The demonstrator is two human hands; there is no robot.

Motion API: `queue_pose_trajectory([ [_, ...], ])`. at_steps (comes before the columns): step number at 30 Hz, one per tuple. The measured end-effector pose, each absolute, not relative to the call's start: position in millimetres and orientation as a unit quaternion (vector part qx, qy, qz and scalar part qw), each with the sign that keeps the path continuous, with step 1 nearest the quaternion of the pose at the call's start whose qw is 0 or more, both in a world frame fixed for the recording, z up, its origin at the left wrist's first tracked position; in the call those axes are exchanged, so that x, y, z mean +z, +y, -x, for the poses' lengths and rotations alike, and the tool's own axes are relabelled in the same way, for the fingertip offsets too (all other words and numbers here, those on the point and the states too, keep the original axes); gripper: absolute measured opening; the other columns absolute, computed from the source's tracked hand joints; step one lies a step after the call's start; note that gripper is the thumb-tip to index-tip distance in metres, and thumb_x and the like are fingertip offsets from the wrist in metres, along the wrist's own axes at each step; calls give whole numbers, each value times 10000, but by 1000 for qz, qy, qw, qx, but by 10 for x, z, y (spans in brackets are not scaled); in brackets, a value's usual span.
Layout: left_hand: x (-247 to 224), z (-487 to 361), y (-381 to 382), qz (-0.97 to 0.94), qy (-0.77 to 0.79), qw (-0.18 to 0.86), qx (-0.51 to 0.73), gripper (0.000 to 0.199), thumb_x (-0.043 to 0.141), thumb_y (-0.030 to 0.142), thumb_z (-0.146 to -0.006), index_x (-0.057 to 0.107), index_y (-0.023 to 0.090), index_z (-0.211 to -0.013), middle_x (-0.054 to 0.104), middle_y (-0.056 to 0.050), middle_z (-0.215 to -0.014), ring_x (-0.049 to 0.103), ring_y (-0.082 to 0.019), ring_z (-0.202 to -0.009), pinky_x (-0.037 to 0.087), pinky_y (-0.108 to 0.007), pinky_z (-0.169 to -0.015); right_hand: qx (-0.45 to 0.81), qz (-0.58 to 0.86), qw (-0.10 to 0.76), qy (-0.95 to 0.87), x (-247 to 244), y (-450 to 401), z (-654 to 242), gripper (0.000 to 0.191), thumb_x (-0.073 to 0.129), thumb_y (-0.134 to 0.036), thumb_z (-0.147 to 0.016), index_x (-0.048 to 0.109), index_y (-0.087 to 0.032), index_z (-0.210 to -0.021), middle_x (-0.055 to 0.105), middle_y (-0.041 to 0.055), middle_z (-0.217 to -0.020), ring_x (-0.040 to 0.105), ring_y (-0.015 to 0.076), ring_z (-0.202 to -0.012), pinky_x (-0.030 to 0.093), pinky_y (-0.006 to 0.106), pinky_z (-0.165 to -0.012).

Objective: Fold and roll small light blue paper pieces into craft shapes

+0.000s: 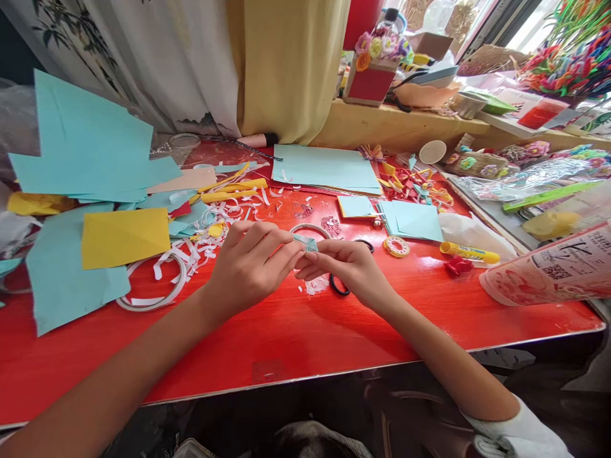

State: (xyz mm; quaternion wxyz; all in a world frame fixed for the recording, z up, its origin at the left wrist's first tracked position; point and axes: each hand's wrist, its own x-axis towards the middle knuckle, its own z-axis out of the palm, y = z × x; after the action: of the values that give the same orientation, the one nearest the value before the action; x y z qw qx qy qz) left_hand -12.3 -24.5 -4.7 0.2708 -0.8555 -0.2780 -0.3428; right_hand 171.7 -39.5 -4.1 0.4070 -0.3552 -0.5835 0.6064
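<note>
Above the middle of the red table [229,356], a small folded piece of light blue paper [307,242] is held between both hands. My left hand [255,261] pinches it from the left, with its fingers closed and partly covering it. From the right, my right hand [351,267] grips its lower edge between thumb and fingers. Black-handled scissors [338,286] lie under and behind my right hand, partly hidden by it. A roll of tape [310,230] lies flat just behind the hands.
Light blue sheets [90,165] and a yellow sheet [125,238] lie at the left, beside a large tape roll [157,302] and white scraps. Blue squares [413,220], a glue stick [470,252] and a large pink-patterned cup [548,267] are at the right.
</note>
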Motion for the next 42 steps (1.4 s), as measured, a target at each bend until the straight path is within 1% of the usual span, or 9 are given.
queue_pose_trajectory([
  [8,-65,113,-254,863,-286,226,-350,125,540,211,-809,605,186,-913,631,-24,-839,518,-173,-789,337,-324,-708,561,351,427,-616,-108,-430,-1699,159,526,-252,-829,625,-133,-866,666,50,-823,662,146,-772,561,309,-752],
  [12,-80,109,-252,866,-278,216,-354,119,538,199,-809,606,175,-904,625,-26,-826,517,-172,-784,337,-326,-716,538,353,426,-636,-119,-433,-1700,165,511,-229,-837,628,-127,-893,669,54,-818,664,152,-777,565,318,-756],
  [15,-96,103,-249,867,-277,207,-360,137,536,190,-812,599,177,-934,625,-24,-830,518,-169,-790,340,-325,-728,530,350,434,-639,-114,-431,-1701,173,504,-218,-840,629,-129,-919,672,53,-813,666,154,-782,567,319,-755],
  [20,-112,92,-255,862,-279,209,-369,151,543,165,-803,586,170,-948,625,-21,-805,522,-171,-786,346,-322,-710,492,364,430,-664,-108,-439,-1708,177,500,-209,-840,632,-131,-929,676,56,-824,667,151,-775,569,310,-750],
  [26,-119,90,-254,864,-269,212,-368,140,542,168,-803,585,171,-936,630,-17,-811,530,-164,-774,348,-326,-715,440,380,426,-693,-113,-452,-1704,172,488,-188,-840,637,-129,-902,678,49,-795,668,138,-752,570,279,-741],
  [31,-122,64,-269,859,-269,240,-362,109,554,164,-788,592,157,-890,627,-26,-771,516,-172,-751,353,-314,-668,428,390,419,-699,-94,-465,-1683,140,476,-154,-837,612,-137,-807,662,16,-730,668,123,-736,569,233,-713],
  [35,-127,45,-280,853,-286,247,-360,85,550,165,-784,597,152,-853,623,-36,-750,510,-177,-731,361,-314,-654,440,384,418,-695,-100,-464,-1665,125,482,-166,-836,589,-140,-776,652,8,-719,666,118,-722,568,238,-723],
  [42,-144,77,-253,863,-283,208,-362,130,540,165,-798,596,167,-916,630,-26,-788,507,-170,-765,368,-312,-690,473,382,424,-671,-145,-442,-1692,163,495,-256,-838,605,-137,-852,667,41,-785,668,135,-731,568,282,-721],
])
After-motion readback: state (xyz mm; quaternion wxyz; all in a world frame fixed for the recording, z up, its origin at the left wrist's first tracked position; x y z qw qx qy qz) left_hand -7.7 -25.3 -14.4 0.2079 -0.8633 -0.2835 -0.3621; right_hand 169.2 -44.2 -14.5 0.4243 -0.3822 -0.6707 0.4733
